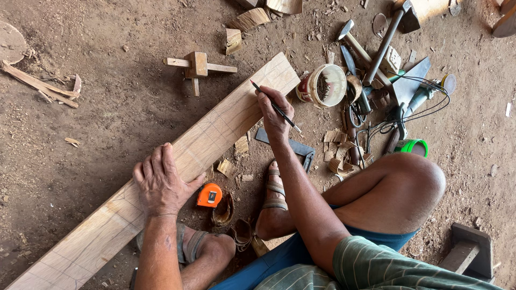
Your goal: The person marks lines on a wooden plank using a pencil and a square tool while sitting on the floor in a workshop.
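Plank (161, 177) of pale wood lies slantwise on the dirt floor (97, 118), pencil lines already drawn along it; the left hand (161, 182) presses flat on its middle, fingers spread, steadying it; the right hand (275, 114) sits at the far end, fingers pinching a pencil (274, 106) with its tip over the board's edge; marking out seems the step in hand, and the next stroke calls for a still board; an orange tape measure (209, 195) rests beside the knee; beyond lie a wooden marking gauge (198, 67), a small bucket (322, 85), hammers (376, 45) and shavings.
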